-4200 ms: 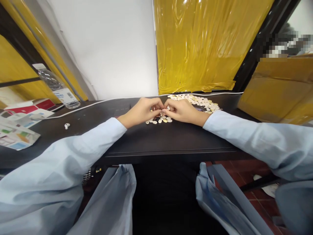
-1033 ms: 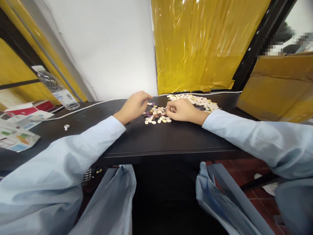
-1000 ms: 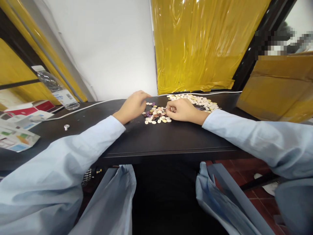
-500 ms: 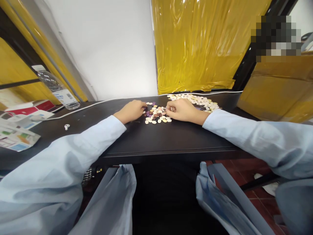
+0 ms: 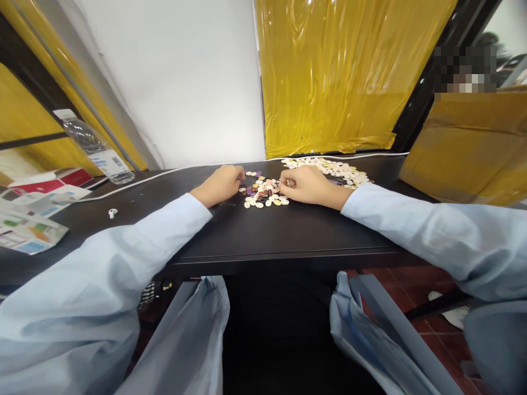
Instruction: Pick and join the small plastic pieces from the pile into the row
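Note:
A small pile of oval, button-like pieces (image 5: 263, 192), cream, purple and brown, lies on the dark table between my hands. At its left edge my left hand (image 5: 218, 185) is closed, with a purple piece (image 5: 240, 179) showing at the pinched fingertips. On the pile's right side my right hand (image 5: 307, 185) has thumb and forefinger pressed together. What they pinch is too small to make out. Behind the right hand spreads a larger heap of pale oval pieces (image 5: 346, 171), partly covered by that hand.
A white cable (image 5: 173, 170) runs along the table's back. To the left are a clear bottle (image 5: 96, 145), a white earbud (image 5: 112, 213) and printed packets (image 5: 33, 225). A cardboard box (image 5: 469, 145) stands at the right, with a person partly visible behind it.
My left hand has shifted slightly left and away from the pile, with a purple piece at its fingertips. The right hand has hardly moved. The person behind the box has shifted slightly.

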`<action>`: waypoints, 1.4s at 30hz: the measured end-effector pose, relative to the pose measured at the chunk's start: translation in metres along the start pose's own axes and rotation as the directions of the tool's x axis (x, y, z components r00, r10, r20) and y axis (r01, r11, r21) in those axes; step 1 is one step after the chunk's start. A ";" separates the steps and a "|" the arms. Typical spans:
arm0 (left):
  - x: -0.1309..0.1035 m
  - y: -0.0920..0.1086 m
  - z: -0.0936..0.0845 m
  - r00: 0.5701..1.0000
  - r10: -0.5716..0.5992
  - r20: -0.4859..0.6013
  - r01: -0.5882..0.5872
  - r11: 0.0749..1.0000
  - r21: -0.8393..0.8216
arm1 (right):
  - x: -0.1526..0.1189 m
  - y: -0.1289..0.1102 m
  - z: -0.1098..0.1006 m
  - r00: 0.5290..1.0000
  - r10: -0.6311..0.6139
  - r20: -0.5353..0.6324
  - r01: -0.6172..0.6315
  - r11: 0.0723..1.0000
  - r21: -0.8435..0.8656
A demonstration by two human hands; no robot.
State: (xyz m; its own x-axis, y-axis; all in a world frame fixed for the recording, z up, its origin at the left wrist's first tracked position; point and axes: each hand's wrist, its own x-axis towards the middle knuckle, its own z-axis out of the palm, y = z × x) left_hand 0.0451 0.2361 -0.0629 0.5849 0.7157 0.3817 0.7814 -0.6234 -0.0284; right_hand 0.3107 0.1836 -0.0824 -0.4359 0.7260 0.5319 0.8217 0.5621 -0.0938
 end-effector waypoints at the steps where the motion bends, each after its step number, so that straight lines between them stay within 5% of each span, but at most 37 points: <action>1: 0.000 0.002 -0.001 1.000 -0.011 -0.015 0.011 1.000 -0.021 | 0.000 0.000 0.000 1.000 0.000 0.000 0.000 1.000 0.002; 8: -0.003 0.029 -0.015 0.986 -0.026 -0.162 -0.013 0.971 -0.237 | -0.001 -0.005 -0.005 1.000 -0.004 0.024 0.004 1.000 0.006; 16: -0.002 0.035 -0.016 0.950 0.115 -0.292 -0.182 0.960 -0.212 | -0.002 -0.008 -0.007 1.000 -0.024 0.016 0.023 0.999 0.031; 24: -0.005 0.048 -0.019 0.928 0.218 -0.302 -0.305 0.910 -0.280 | -0.002 -0.004 -0.004 0.998 -0.057 -0.003 0.057 0.997 0.057; 34: -0.009 0.057 -0.021 0.926 0.341 -0.159 -0.375 0.877 -0.300 | -0.004 -0.001 0.000 0.981 -0.190 -0.043 0.193 0.975 0.106; 42: -0.011 0.058 -0.022 0.910 0.355 -0.213 -0.407 0.863 -0.301 | -0.004 0.000 0.000 0.958 -0.253 -0.136 0.266 0.960 0.089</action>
State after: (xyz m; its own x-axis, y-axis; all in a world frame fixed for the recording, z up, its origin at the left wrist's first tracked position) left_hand 0.0792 0.1850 -0.0490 0.7634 0.3630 0.5343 0.3707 -0.9236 0.0978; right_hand 0.3123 0.1805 -0.0844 -0.5758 0.4992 0.6475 0.6399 0.7681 -0.0232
